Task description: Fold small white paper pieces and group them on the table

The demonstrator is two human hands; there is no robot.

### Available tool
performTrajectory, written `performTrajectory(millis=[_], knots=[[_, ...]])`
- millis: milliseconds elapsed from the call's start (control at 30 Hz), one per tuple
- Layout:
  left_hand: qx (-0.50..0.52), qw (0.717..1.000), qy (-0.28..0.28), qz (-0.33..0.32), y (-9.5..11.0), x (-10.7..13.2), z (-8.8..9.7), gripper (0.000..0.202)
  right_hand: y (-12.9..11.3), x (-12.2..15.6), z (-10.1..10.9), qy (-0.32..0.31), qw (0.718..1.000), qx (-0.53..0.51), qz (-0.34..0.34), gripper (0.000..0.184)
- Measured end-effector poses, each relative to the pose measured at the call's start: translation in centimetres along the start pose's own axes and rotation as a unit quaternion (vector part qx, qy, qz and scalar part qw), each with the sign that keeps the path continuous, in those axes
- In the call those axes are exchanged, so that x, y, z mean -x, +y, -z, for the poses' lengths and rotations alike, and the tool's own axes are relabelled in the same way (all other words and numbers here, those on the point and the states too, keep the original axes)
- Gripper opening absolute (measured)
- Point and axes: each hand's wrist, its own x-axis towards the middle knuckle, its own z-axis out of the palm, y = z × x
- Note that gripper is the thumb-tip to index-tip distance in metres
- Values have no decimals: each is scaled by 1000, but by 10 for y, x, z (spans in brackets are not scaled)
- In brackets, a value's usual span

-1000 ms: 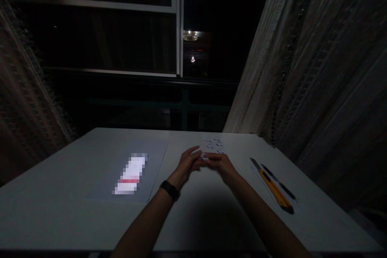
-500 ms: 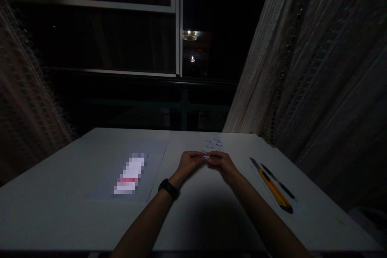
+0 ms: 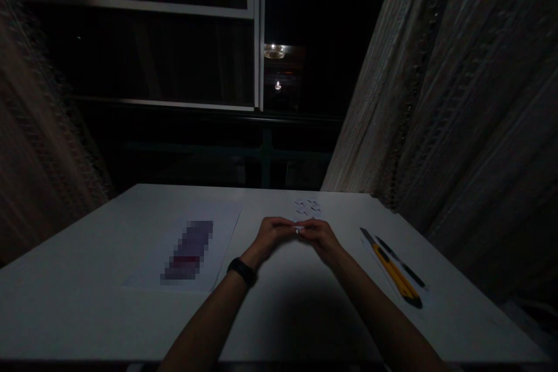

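Both of my hands meet over the middle of a white table [image 3: 87, 314] in dim light. My left hand [image 3: 272, 235], with a dark band at the wrist, and my right hand [image 3: 320, 235] pinch a tiny white paper piece [image 3: 299, 228] between their fingertips. Just beyond the hands lie several small paper pieces [image 3: 307, 207] with dark marks on the tabletop.
A sheet of paper [image 3: 192, 250] with a blurred patch lies to the left. A yellow utility knife [image 3: 394, 273] and a dark pen [image 3: 401, 261] lie at the right. Curtains hang on both sides, and a dark window stands behind the table.
My fingers have closed tighter around the small paper piece and the hands have drawn together. The patch on the sheet at the left has gone from bright to dark.
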Motion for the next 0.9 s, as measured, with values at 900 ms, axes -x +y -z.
performTrajectory(millis=[900], knots=[[-624,696,354,14,35,21,65,57,7,1,-6,94,995,6,-16,25]])
